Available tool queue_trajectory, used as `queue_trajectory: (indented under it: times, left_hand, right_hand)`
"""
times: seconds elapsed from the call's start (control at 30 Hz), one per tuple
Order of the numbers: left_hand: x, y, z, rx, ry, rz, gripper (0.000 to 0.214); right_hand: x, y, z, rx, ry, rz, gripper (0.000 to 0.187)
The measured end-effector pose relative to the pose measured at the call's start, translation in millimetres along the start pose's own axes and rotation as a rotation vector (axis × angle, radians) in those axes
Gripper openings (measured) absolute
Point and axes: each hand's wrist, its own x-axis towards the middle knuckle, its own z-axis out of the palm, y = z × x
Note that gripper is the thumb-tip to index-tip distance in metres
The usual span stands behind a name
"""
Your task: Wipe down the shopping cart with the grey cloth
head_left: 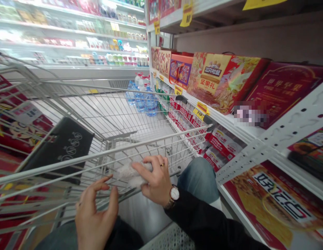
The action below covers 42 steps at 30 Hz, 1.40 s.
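Right hand (157,182) clutching crumpled plastic bag (131,174) over shopping cart (161,138) rail; left hand (96,215) half-open, fingers curled, near rail.

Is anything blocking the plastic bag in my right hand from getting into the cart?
Seemingly yes: the silver wire side of the shopping cart stands between the crumpled translucent plastic bag in your right hand and the cart's inside.
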Motion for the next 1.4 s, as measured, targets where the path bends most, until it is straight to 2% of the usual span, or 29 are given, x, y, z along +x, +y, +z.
queue_trajectory:
  times: [0.1,0.2,0.27,0.4,0.5,0.77,0.87,0.97,1.03,1.27,1.4]
  left_hand:
    - [-1.1,1.0,1.3,0.029,0.029,0.0,0.021]
    - [-1.0,1.0,1.1,0.033,0.04,0.023,0.023]
    - [-0.7,0.2,0.3,0.033,0.045,0.036,0.024]
    - [0.0,-1.0,-0.6,0.044,0.045,0.028,0.025]
    - [0.7,-0.5,-1.3,0.029,0.045,0.016,0.026]
    - [1.1,-1.2,-4.2,0.019,0.036,0.003,0.026]
    - [1.3,-2.3,-4.5,0.018,0.048,0.014,0.026]
    - [1.2,-3.4,-5.6,-0.002,0.039,0.009,0.026]
    - [0.7,-4.3,-6.7,-0.015,0.023,-0.004,0.026]
    - [0.0,-5.8,-8.4,-0.018,0.023,-0.011,0.026]
    - [0.6,-6.3,-8.9,-0.025,0.012,-0.007,0.026]
  right_hand:
    - [-30.4,16.1,23.2,0.005,-0.052,0.03,0.073]
    - [-44.2,21.5,29.6,-0.003,-0.078,0.072,0.074]
    - [-37.3,16.7,21.1,-0.014,-0.068,0.048,0.074]
    - [-2.2,0.9,-10.0,-0.029,0.139,-0.008,0.075]
    - [11.9,-1.9,-21.4,-0.032,0.182,-0.04,0.074]
    - [-29.4,22.8,11.6,-0.082,-0.006,0.022,0.073]
    - [-20.5,17.3,0.4,-0.079,0.017,0.007,0.073]
    - [-3.6,8.7,-17.2,-0.056,0.112,-0.002,0.076]
    - [0.5,7.7,-21.0,-0.051,0.152,-0.004,0.078]
    - [-29.6,26.3,11.3,-0.096,0.029,0.0,0.074]
    - [-16.5,16.4,-1.0,-0.092,0.046,-0.008,0.074]
